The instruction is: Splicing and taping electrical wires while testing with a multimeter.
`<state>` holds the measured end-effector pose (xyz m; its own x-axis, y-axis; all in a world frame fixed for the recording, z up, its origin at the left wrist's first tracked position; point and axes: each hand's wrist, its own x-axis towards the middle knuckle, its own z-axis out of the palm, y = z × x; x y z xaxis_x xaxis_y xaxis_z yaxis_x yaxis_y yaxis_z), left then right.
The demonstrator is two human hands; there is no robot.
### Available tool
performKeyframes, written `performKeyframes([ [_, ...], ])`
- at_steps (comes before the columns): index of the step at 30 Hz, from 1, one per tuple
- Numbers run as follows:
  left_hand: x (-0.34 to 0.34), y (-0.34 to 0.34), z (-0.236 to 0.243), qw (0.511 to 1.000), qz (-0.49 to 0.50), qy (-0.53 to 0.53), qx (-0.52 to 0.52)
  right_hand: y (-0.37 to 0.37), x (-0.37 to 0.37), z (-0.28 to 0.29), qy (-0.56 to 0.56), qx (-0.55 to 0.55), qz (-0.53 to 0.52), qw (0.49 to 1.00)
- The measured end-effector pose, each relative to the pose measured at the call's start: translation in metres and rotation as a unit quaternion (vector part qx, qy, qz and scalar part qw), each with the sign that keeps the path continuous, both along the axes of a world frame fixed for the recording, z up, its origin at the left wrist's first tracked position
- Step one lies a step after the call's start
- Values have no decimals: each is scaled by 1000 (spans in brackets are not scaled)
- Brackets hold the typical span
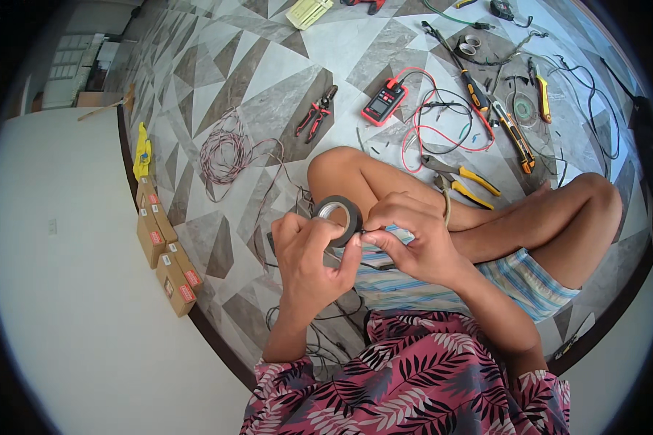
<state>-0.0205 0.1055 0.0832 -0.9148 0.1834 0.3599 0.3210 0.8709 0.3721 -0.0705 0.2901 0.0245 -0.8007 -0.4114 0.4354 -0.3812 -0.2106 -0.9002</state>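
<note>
My left hand (pixel 313 261) grips a roll of black tape (pixel 325 201) over my lap, thumb at its lower right side. My right hand (pixel 411 239) pinches a small dark piece at the roll's right edge, thumb and index fingertip close to my left thumb; whether it is tape end or wire is unclear. Thin dark cables (pixel 382 267) run under both hands. Pliers with yellow handles (pixel 477 194) lie beside my legs, and a bundle of red-and-white wire (pixel 223 154) lies to the left.
A red multimeter (pixel 383 101) with leads, red-handled cutters (pixel 316 116), a utility knife (pixel 514 136) and several other tools lie ahead on the patterned floor (pixel 261 80). Several cardboard boxes (pixel 174 283) line the wall (pixel 72 283) at left. A yellow item (pixel 142 152) rests beyond them.
</note>
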Motion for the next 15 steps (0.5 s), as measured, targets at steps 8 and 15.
performKeyframes([
  [8, 0, -3, 6, 998, -28, -57, 2, -1, 0, 3, -99, 14, -29, 995],
  [15, -6, -20, 2, 998, -14, -32, -48, 6, 7, 6, -120, 11, -94, 988],
])
